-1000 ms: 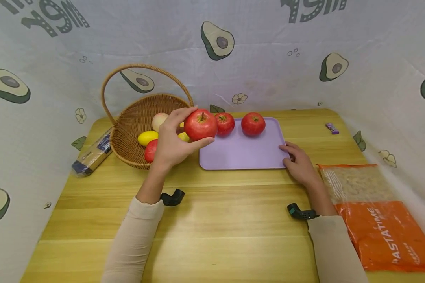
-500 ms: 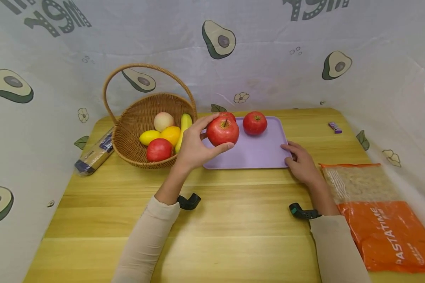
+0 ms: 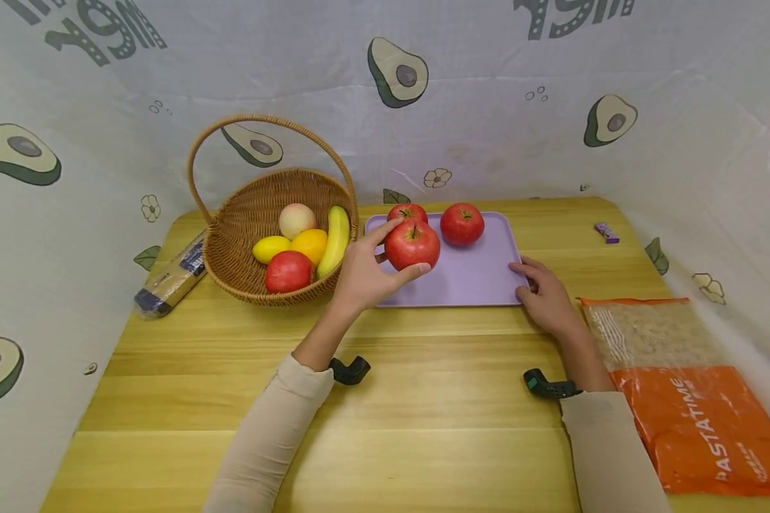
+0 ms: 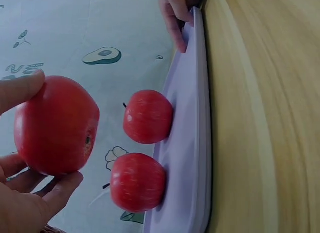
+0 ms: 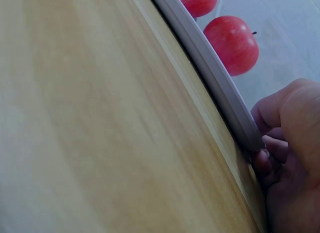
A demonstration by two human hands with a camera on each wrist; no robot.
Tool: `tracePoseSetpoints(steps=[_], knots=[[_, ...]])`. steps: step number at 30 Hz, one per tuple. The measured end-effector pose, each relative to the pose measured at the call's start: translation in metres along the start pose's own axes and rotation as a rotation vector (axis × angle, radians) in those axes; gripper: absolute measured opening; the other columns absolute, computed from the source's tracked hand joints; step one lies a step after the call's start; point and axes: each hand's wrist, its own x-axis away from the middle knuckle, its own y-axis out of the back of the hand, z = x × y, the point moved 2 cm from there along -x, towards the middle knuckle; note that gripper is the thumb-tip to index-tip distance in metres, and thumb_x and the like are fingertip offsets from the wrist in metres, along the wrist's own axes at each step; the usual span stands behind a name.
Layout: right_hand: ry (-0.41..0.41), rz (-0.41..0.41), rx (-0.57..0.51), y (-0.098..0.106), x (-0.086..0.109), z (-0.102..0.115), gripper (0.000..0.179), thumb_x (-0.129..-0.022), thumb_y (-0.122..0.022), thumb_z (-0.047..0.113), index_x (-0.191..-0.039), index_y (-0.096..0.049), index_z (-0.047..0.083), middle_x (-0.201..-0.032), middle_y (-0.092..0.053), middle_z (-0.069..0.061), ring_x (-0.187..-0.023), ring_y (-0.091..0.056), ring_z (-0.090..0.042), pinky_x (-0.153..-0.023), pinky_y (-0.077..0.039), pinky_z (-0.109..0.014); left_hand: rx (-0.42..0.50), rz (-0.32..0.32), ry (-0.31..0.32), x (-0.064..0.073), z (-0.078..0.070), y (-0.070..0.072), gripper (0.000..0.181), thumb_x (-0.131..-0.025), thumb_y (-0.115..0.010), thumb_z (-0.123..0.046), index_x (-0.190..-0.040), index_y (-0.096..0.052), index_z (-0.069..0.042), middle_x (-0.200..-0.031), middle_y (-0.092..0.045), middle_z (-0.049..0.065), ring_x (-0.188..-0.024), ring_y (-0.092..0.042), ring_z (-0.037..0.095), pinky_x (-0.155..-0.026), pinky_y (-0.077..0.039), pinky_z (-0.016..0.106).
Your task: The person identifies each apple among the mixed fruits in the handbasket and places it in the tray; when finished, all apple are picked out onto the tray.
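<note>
My left hand (image 3: 367, 274) grips a red apple (image 3: 413, 244) between thumb and fingers, held above the left part of a purple tray (image 3: 468, 281). In the left wrist view this held apple (image 4: 57, 125) hangs apart from the tray. Two more red apples stand along the tray's back: one (image 3: 407, 211) partly hidden behind the held one, the other (image 3: 462, 224) to its right. At the tray's right edge, my right hand (image 3: 544, 296) pinches the rim; the right wrist view shows its fingers (image 5: 270, 113) at the tray's corner.
A wicker basket (image 3: 231, 221) at left holds a red apple (image 3: 289, 272), a banana (image 3: 335, 239), a peach (image 3: 297, 220) and yellow fruits. Beside it lies a plastic-wrapped package (image 3: 170, 281). An orange pasta bag (image 3: 699, 420) lies at right, a small purple wrapper (image 3: 606, 232) behind it.
My left hand has carried the apple rightward from beside the basket to over the tray, then slightly lower. My right hand has stayed at the tray's edge.
</note>
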Motion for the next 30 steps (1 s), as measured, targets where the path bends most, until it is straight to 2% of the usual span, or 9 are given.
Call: tracePoseSetpoints(steps=[6,10,14,22,30], knots=[[-0.004,0.003,-0.001,0.0,-0.001,0.0,0.05,-0.1,-0.047,0.003,-0.15,-0.047,-0.005,-0.165,-0.028,-0.027,-0.144,-0.033,-0.051,-0.114,-0.031,-0.068,-0.056,0.041,0.052,-0.001,0.009,-0.007,0.081,-0.079,-0.088,-0.041,-0.148,-0.054,-0.015,-0.143,-0.06,0.01,-0.122,-0.063,0.027,-0.097,-0.059,0.042],[0.001,0.003,0.006,0.001,-0.001,0.0,0.05,-0.1,-0.047,0.003,-0.149,-0.048,-0.005,-0.164,-0.029,-0.028,-0.144,-0.034,-0.052,-0.114,-0.031,-0.068,-0.132,0.061,0.081,-0.001,0.015,-0.011,0.082,-0.08,-0.087,-0.044,-0.149,-0.051,-0.016,-0.144,-0.058,0.009,-0.125,-0.058,0.027,-0.102,-0.056,0.043],[0.012,0.0,0.008,0.001,0.0,0.001,0.05,-0.099,-0.048,0.002,-0.148,-0.048,-0.007,-0.163,-0.03,-0.029,-0.143,-0.034,-0.052,-0.114,-0.032,-0.068,-0.169,0.071,0.128,-0.001,0.022,-0.015,0.083,-0.081,-0.086,-0.046,-0.15,-0.049,-0.017,-0.146,-0.056,0.008,-0.127,-0.055,0.027,-0.106,-0.052,0.048],[0.004,0.003,0.009,-0.001,0.0,-0.003,0.05,-0.1,-0.047,0.003,-0.149,-0.048,-0.006,-0.164,-0.029,-0.028,-0.142,-0.036,-0.051,-0.114,-0.033,-0.067,-0.161,0.093,0.219,0.0,0.034,-0.023,0.084,-0.08,-0.088,-0.043,-0.15,-0.048,-0.021,-0.146,-0.058,0.007,-0.129,-0.057,0.027,-0.109,-0.05,0.051],[-0.01,0.008,-0.01,0.0,0.0,-0.001,0.05,-0.101,-0.047,0.004,-0.15,-0.047,-0.005,-0.165,-0.028,-0.027,-0.145,-0.033,-0.051,-0.115,-0.031,-0.069,-0.113,0.087,0.249,-0.001,0.045,-0.028,0.083,-0.08,-0.089,-0.04,-0.15,-0.049,-0.018,-0.146,-0.057,0.009,-0.13,-0.057,0.028,-0.111,-0.048,0.052]])
